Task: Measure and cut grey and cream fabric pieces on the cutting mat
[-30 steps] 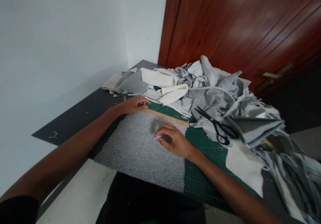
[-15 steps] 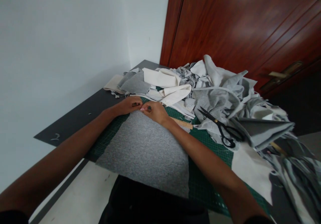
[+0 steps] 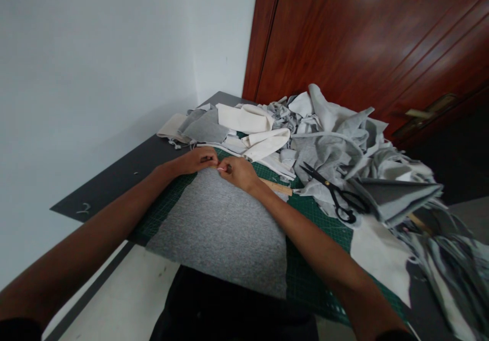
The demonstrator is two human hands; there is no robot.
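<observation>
A piece of heathered grey fabric [image 3: 225, 229] lies flat on a green cutting mat [image 3: 311, 213], its near edge hanging toward my lap. At its far edge my left hand [image 3: 200, 159] is closed, fingertips pinching the cloth near the corner. Just beside it, my right hand [image 3: 237, 170] is closed too, with thumb and forefinger pinched on the same edge. A wooden ruler [image 3: 280, 186] runs along this edge, partly hidden by the right hand; a bit of wood shows between the hands. What lies under the fingertips is hidden.
Black-handled scissors [image 3: 336, 193] rest on a heap of grey and white fabric scraps [image 3: 328, 150] at the right and back. Cream cloth strips [image 3: 244, 119] lie beyond my hands. A white wall [image 3: 114, 50] borders the left, a wooden door [image 3: 344, 35] the back.
My right hand has shifted slightly right, away from the left hand, and a little of the wooden ruler now shows between them. The fabric has stayed in place.
</observation>
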